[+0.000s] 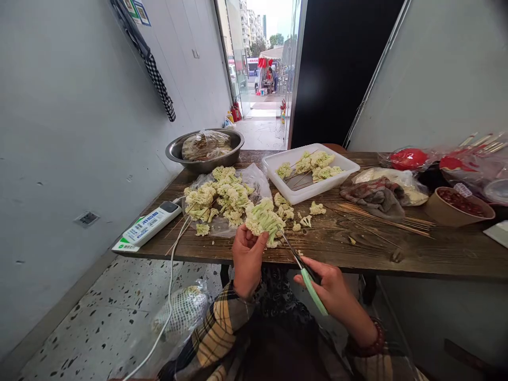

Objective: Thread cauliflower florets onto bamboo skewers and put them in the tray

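Observation:
My left hand (248, 259) is closed on a piece of cauliflower (264, 218), pale green stems showing, just above the table's front edge. My right hand (331, 291) grips scissors (310, 288) with green and black handles. Their blades point up and to the left, the tips at the right side of that cauliflower. Behind my left hand, a heap of cauliflower florets (226, 193) lies on a clear plastic bag (257, 182). Loose florets (317, 208) are scattered to the right. A white tray (288, 194) holds cauliflower on thin skewers.
On the wooden table (349, 254) lie bare skewers (384, 219), a crumpled cloth (375, 196) and a paper tub (452, 214) of red contents. A metal bowl (174, 151) stands back left. A white cable (170, 296) hangs from a power strip (153, 222) over the front edge.

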`<action>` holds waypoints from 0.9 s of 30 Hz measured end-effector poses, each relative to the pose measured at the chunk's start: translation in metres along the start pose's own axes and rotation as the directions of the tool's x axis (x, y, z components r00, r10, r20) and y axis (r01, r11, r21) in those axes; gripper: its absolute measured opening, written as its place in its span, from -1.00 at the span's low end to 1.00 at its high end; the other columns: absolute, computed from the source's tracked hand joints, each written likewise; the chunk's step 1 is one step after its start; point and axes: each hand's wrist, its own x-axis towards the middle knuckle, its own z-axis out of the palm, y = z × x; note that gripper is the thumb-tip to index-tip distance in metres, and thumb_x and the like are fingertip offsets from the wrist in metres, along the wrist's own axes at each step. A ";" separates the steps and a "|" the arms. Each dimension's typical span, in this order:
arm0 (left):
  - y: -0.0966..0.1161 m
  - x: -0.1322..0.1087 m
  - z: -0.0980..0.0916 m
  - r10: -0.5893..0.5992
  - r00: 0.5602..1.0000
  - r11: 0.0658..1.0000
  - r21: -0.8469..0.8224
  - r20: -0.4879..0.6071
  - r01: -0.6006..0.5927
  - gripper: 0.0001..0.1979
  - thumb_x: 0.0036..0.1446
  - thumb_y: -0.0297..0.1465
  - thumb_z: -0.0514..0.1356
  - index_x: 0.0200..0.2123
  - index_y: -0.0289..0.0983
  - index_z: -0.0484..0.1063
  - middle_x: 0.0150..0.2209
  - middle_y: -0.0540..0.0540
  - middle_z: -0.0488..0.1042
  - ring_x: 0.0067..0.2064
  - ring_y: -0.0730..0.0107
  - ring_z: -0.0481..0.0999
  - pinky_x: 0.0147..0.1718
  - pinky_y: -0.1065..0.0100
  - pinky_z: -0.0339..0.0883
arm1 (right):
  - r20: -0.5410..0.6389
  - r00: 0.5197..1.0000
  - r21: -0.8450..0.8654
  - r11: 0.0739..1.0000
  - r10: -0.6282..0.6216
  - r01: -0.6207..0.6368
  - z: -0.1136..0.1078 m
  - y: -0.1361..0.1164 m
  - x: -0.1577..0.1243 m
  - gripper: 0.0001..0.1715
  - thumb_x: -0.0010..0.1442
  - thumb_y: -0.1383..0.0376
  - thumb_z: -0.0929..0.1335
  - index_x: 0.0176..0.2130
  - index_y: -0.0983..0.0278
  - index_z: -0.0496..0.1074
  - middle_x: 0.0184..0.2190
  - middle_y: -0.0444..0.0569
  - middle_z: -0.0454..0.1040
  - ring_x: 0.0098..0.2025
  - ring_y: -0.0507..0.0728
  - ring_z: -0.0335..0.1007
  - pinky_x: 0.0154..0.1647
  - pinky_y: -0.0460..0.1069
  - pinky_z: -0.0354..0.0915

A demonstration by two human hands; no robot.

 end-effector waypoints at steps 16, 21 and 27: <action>0.004 0.011 -0.017 -0.309 0.948 0.898 -0.308 0.069 0.315 -0.77 -0.01 -0.38 0.31 -0.25 -0.26 0.39 -0.15 -0.10 0.52 -0.12 0.32 0.52 -0.20 0.35 0.43 | -0.076 0.997 -0.128 0.991 0.018 -0.027 -0.021 0.009 0.003 -0.38 0.09 0.02 0.36 0.03 0.34 0.45 -0.08 0.13 0.54 -0.08 0.30 0.47 -0.06 0.14 0.35; 0.018 0.006 -0.016 -0.316 0.940 0.893 -0.294 0.125 0.339 -0.60 -0.02 -0.41 0.31 -0.06 -0.22 0.39 -0.03 -0.11 0.49 0.00 0.21 0.48 -0.08 0.28 0.42 | -0.113 0.986 -0.331 0.940 -0.124 0.080 -0.028 0.017 0.003 -0.37 0.12 0.04 0.35 0.11 0.29 0.38 0.01 0.14 0.49 0.02 0.32 0.42 -0.03 0.15 0.35; 0.022 0.001 -0.015 -0.287 0.938 0.898 -0.288 0.193 0.334 -0.56 0.02 -0.40 0.29 0.01 -0.22 0.34 0.04 -0.11 0.45 0.06 0.22 0.44 0.02 0.28 0.33 | -0.028 0.964 -0.467 0.856 -0.264 0.221 -0.033 -0.001 -0.002 -0.41 0.15 0.11 0.36 0.15 0.17 0.32 -0.06 0.05 0.49 -0.10 0.22 0.47 -0.18 0.02 0.40</action>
